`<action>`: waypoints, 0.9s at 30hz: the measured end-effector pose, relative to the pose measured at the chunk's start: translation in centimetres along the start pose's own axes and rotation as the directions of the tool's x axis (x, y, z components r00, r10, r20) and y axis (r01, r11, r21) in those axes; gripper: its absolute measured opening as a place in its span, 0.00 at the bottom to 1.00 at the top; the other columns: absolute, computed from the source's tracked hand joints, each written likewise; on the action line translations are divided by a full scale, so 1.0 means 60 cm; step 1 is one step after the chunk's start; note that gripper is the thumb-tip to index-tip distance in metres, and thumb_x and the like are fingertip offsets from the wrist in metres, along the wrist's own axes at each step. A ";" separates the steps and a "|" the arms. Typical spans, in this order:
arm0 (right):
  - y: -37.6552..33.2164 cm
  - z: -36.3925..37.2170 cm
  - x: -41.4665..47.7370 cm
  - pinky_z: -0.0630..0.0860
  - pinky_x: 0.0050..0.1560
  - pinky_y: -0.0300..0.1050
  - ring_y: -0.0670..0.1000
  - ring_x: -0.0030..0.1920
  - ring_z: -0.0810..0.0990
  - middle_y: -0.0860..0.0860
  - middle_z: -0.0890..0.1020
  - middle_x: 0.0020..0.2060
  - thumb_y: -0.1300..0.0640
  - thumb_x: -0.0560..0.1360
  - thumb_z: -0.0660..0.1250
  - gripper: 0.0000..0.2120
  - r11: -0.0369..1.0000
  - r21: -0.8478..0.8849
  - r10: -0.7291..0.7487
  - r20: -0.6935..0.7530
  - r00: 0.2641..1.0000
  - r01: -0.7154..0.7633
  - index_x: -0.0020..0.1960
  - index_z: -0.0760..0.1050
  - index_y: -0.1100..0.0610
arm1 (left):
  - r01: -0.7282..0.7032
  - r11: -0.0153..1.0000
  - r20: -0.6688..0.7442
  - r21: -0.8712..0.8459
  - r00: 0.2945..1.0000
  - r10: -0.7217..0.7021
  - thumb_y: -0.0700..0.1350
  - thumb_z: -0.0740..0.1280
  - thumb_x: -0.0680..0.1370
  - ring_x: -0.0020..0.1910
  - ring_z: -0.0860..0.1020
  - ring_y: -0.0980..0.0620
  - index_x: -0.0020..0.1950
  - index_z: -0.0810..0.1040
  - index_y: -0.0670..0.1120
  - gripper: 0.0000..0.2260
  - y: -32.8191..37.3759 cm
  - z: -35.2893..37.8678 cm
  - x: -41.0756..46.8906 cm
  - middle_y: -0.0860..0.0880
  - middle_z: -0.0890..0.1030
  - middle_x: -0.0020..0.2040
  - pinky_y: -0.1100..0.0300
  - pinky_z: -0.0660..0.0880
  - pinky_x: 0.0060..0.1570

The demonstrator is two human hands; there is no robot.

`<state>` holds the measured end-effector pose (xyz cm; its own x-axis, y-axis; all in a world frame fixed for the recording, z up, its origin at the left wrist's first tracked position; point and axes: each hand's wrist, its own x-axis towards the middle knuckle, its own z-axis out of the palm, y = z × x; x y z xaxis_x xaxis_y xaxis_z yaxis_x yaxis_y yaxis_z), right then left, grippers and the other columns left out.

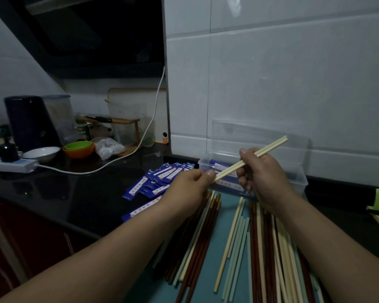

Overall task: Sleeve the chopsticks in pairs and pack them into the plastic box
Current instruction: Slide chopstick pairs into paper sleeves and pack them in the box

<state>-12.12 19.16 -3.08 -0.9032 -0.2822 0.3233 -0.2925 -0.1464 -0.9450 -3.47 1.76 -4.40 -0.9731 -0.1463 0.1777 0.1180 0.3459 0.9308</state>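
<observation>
Brown, cream and pale-green loose chopsticks (260, 248) lie on the teal mat (219, 237). Above, the right hand (263, 173) curls round a slim cream chopstick pair (269, 148), the left hand (190, 184) pinching its lower tips, before the clear plastic box (298, 178).

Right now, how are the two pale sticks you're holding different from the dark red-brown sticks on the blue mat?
The pale cream chopstick pair is raised and slanted, gripped by the right hand, with the left hand pinching its tips; the dark red-brown chopsticks lie flat on the teal mat. The pale pair is just two; the dark ones lie mixed with other colours. Both are unsleeved.
</observation>
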 end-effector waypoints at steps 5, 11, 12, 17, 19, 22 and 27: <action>-0.007 0.002 -0.007 0.69 0.30 0.44 0.52 0.31 0.76 0.56 0.79 0.34 0.52 0.86 0.61 0.11 1.000 -0.008 -0.003 0.109 0.994 0.004 0.51 0.73 0.60 | 0.126 0.984 -0.058 -0.126 0.989 -0.134 0.52 0.59 0.87 0.34 0.67 0.52 0.48 0.80 0.47 0.15 0.000 -0.001 0.009 0.47 0.71 0.38 0.54 0.65 0.38; -0.005 0.011 -0.014 0.71 0.31 0.44 0.52 0.33 0.78 0.56 0.79 0.35 0.53 0.86 0.61 0.12 0.999 -0.049 0.013 0.178 0.984 -0.005 0.49 0.75 0.59 | 0.115 0.982 -0.038 -0.150 0.992 -0.122 0.50 0.58 0.88 0.30 0.67 0.54 0.46 0.77 0.47 0.14 -0.001 0.009 0.004 0.49 0.71 0.35 0.56 0.65 0.34; -0.004 0.011 -0.013 0.71 0.31 0.44 0.52 0.32 0.78 0.56 0.79 0.35 0.53 0.86 0.60 0.12 0.999 -0.042 0.007 0.148 0.989 0.000 0.50 0.75 0.60 | 0.110 0.988 -0.043 -0.112 0.992 -0.116 0.50 0.58 0.88 0.32 0.70 0.54 0.49 0.77 0.46 0.14 0.002 0.005 0.003 0.48 0.74 0.37 0.57 0.66 0.35; -0.001 0.004 -0.006 0.73 0.30 0.42 0.52 0.33 0.77 0.57 0.79 0.36 0.53 0.87 0.59 0.14 0.998 -0.063 -0.032 -0.010 0.999 0.031 0.50 0.75 0.62 | -0.022 0.997 -0.260 0.069 0.965 0.039 0.48 0.62 0.86 0.45 0.78 0.53 0.55 0.79 0.50 0.06 -0.006 -0.041 0.019 0.50 0.81 0.47 0.59 0.71 0.41; 0.003 0.003 -0.004 0.73 0.30 0.42 0.52 0.32 0.78 0.57 0.79 0.36 0.52 0.87 0.59 0.14 0.996 -0.085 -0.033 -0.029 0.999 0.030 0.49 0.75 0.62 | -0.038 0.990 -0.365 0.134 0.927 0.085 0.45 0.66 0.84 0.42 0.78 0.53 0.53 0.79 0.48 0.03 -0.017 -0.068 0.031 0.50 0.81 0.45 0.60 0.73 0.38; 0.008 0.006 -0.003 0.73 0.30 0.43 0.52 0.32 0.78 0.56 0.80 0.35 0.52 0.86 0.60 0.15 0.992 -0.122 -0.036 -0.036 0.999 0.032 0.48 0.75 0.61 | 0.042 0.959 -0.374 0.279 0.925 0.068 0.43 0.69 0.81 0.42 0.78 0.51 0.49 0.79 0.47 0.02 -0.035 -0.108 0.040 0.48 0.82 0.44 0.56 0.74 0.41; 0.010 0.007 -0.004 0.74 0.29 0.41 0.51 0.31 0.78 0.56 0.80 0.34 0.52 0.86 0.60 0.16 0.983 -0.179 -0.055 -0.050 0.997 0.046 0.49 0.76 0.64 | 0.124 0.826 -0.232 0.550 0.973 0.008 0.46 0.72 0.80 0.48 0.80 0.52 0.52 0.79 0.49 0.04 -0.062 -0.130 0.039 0.50 0.81 0.50 0.55 0.76 0.47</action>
<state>-11.92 18.74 -3.69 -0.9001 -0.2263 0.3722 -0.3849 0.0129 -0.9229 -4.62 -7.11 -4.93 -0.8998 -0.3545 0.2545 -0.1321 0.7771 0.6153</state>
